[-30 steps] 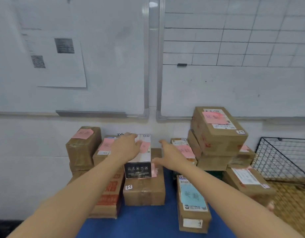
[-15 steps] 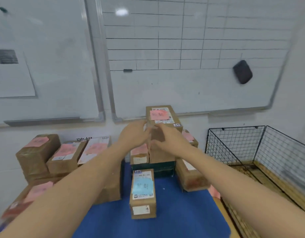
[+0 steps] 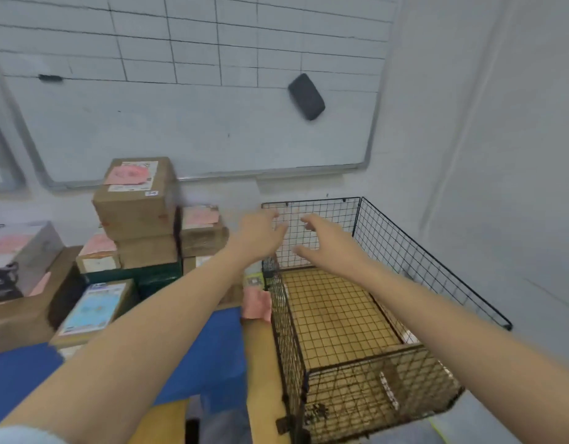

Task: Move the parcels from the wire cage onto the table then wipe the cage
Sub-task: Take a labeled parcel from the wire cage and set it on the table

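The black wire cage point(image 3: 401, 251) stands at the right with a bare wooden floor point(image 3: 337, 312) showing inside it. Several cardboard parcels point(image 3: 139, 200) with pink labels are stacked on the blue table point(image 3: 212, 350) at the left. My left hand point(image 3: 260, 233) hovers over the cage's near left corner, fingers spread and holding nothing. My right hand point(image 3: 328, 241) reaches out above the cage's back half, fingers loosely open, holding nothing.
A whiteboard point(image 3: 187, 123) hangs on the wall behind, with a dark eraser point(image 3: 306, 97) stuck to it. A flat parcel with a blue label point(image 3: 90, 310) lies at the table's front left. A pink slip point(image 3: 256, 304) sits between table and cage.
My view has swung right from the parcel stacks to the cage. Both hands left the parcels on the table and moved right, now open over the cage.
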The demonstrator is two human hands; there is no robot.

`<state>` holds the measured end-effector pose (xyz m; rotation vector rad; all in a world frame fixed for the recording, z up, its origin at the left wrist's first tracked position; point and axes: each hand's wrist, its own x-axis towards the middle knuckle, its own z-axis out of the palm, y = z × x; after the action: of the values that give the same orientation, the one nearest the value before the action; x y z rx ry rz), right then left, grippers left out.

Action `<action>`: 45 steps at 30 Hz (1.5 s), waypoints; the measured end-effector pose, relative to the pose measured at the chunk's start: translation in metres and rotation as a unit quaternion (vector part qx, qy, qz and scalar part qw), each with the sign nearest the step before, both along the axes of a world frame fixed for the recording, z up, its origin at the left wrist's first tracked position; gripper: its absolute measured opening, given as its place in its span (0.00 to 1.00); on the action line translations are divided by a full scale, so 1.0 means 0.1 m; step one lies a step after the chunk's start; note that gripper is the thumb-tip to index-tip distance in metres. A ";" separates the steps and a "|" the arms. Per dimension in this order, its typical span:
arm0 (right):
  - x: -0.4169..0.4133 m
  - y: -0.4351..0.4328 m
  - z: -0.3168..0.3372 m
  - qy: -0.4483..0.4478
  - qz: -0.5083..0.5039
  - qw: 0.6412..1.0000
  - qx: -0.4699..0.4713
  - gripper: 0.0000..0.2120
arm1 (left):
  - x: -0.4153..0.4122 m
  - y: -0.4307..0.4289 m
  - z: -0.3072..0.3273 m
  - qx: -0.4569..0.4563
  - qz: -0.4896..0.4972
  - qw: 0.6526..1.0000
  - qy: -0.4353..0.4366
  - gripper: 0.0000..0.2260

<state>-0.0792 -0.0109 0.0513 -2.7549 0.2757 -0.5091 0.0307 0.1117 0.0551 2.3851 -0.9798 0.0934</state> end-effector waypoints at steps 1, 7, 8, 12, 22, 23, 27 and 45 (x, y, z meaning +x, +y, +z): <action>-0.07 -0.13 -0.04 0.009 -0.013 1.000 0.001 0.33 | -0.06 -0.16 -0.04 0.009 -0.010 1.000 0.002 0.22; -0.50 -1.11 -0.35 0.062 -0.085 0.994 0.011 0.33 | -0.31 -1.25 -0.42 0.075 -0.054 0.996 0.007 0.23; -0.54 -1.25 -0.40 0.072 -0.096 0.993 0.009 0.32 | -0.35 -1.42 -0.49 0.081 -0.062 0.995 0.011 0.23; -0.64 -1.75 -0.62 0.103 -0.113 0.988 0.020 0.28 | -0.44 -2.04 -0.78 0.102 -0.095 0.990 0.036 0.23; -0.52 -2.24 -1.34 0.317 -0.045 0.947 -0.034 0.30 | -0.64 -2.51 -1.53 0.222 -0.106 0.961 0.123 0.24; -0.52 -2.25 -1.39 0.359 -0.029 0.932 -0.047 0.32 | -0.69 -2.49 -1.60 0.232 -0.102 0.956 0.149 0.25; -0.52 -2.24 -1.56 0.489 0.029 0.865 -0.105 0.33 | -0.88 -2.39 -1.89 0.320 -0.097 0.908 0.251 0.27; -0.61 -2.09 -1.79 0.675 0.091 0.721 -0.123 0.21 | -1.18 -2.32 -2.19 0.274 -0.068 0.753 0.594 0.25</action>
<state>-0.1399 -0.2200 -0.1280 -2.7471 0.2275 1.7088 -0.0878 -0.1203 -0.1639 2.0880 -0.5085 -1.7487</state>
